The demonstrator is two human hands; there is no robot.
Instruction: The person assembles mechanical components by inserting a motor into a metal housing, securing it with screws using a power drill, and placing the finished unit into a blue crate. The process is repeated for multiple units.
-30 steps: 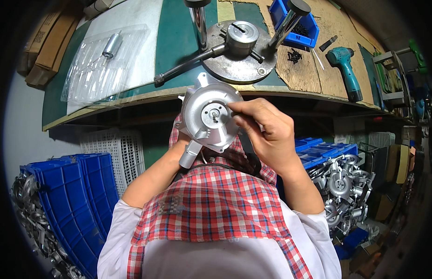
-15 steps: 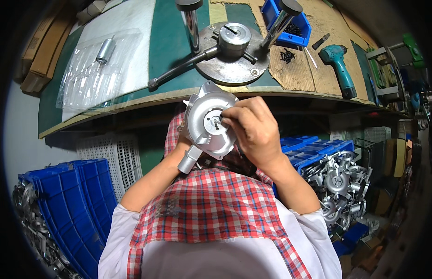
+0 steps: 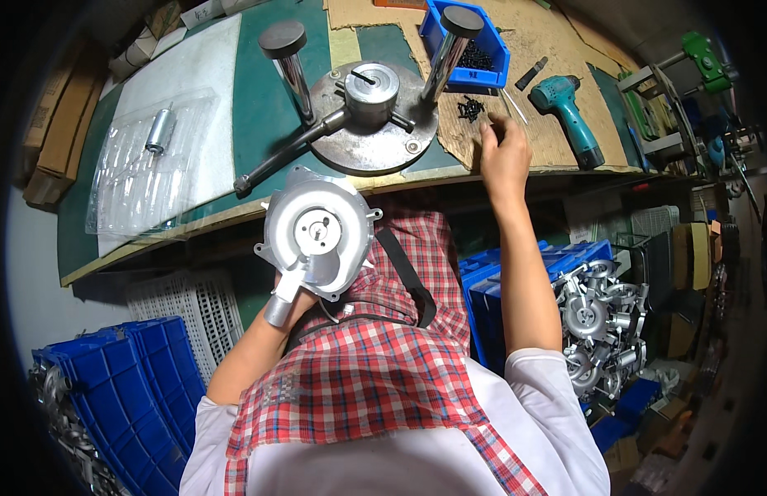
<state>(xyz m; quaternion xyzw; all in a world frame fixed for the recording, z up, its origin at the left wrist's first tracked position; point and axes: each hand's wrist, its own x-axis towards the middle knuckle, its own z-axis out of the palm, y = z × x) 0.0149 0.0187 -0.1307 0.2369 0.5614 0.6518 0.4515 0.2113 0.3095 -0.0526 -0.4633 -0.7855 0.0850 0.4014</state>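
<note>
Metal housing: left of the frame's middle, just below the bench edge, held clear of the checked apron [image 3: 350, 372]; round, silver, its open face and pale hub turned up to the camera.
Left hand [image 3: 298, 307]: beneath the housing, gripping it from below near the spout; most fingers hidden, so their spread cannot be told.
Right hand [image 3: 506, 153]: upper right of centre, over the bench edge, thumb and fingers bent toward each other; cannot tell if anything is pinched.
Housing spout [image 3: 283, 301]: points to the lower left, steeply; its long axis runs from lower left up toward upper right. Body itself nearly round.
Black screws [image 3: 469, 108]: loose little heap just beyond the right fingertips, on cardboard [image 3: 450, 136].
Step in hand: looks like fetching a screw one-handed while the other steadies the housing.
Next move: seems to call for a fine fingertip pinch on a single screw, housing kept face up.
Blue bin [image 3: 474, 78]: above the heap, upper right, more black pieces inside.
Teal drill [image 3: 568, 116]: right of the right hand, apart from it.
Round metal fixture [image 3: 371, 150]: upper middle, between heap and housing.
</note>
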